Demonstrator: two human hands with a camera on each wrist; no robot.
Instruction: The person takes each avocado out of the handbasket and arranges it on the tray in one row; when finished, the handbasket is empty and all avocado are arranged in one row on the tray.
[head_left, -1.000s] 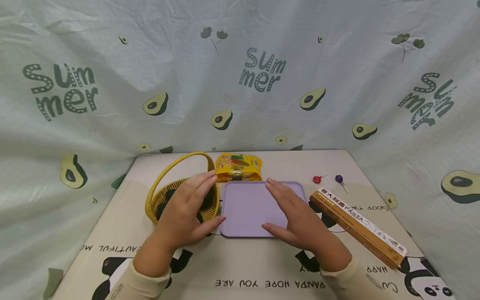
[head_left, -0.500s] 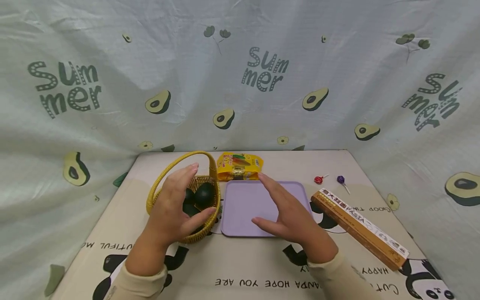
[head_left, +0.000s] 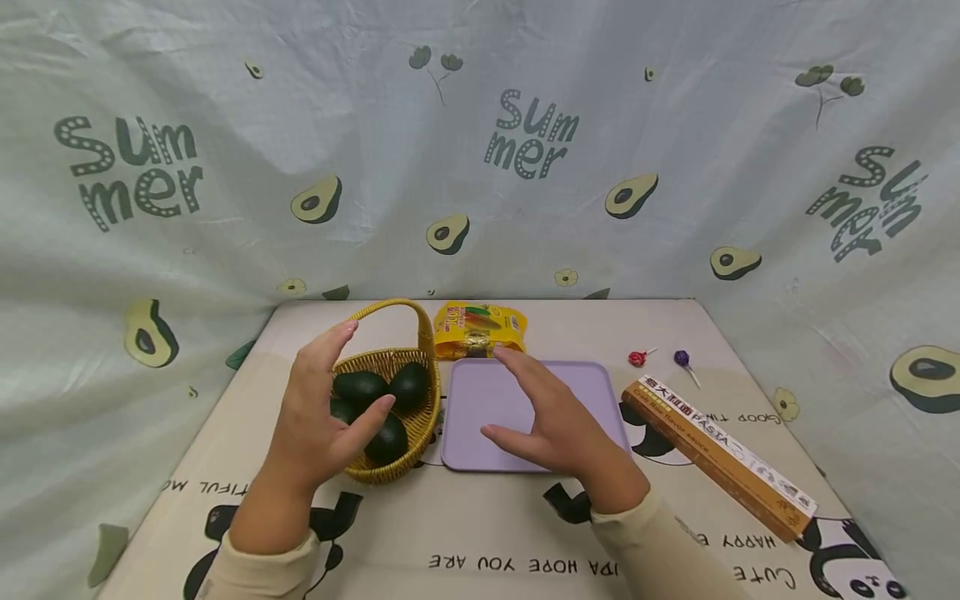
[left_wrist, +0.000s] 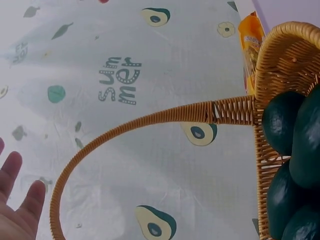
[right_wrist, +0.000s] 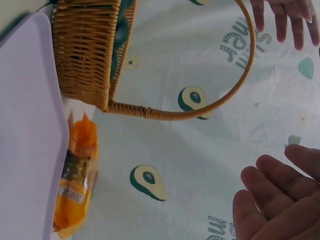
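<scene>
Plainly, the left hand, nearest the wicker basket, and the right hand, nearest the lilac tray, are empty, thumbs wide of fingers. Any reach for the basket's dark green fruits should, I'd say, carefully clear its handle.

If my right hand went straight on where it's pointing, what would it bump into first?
Probably the yellow packet behind the purple tray: in the head view, the right hand points toward it. The hand looks raised, though, so it might pass above; depth is unclear.
</scene>
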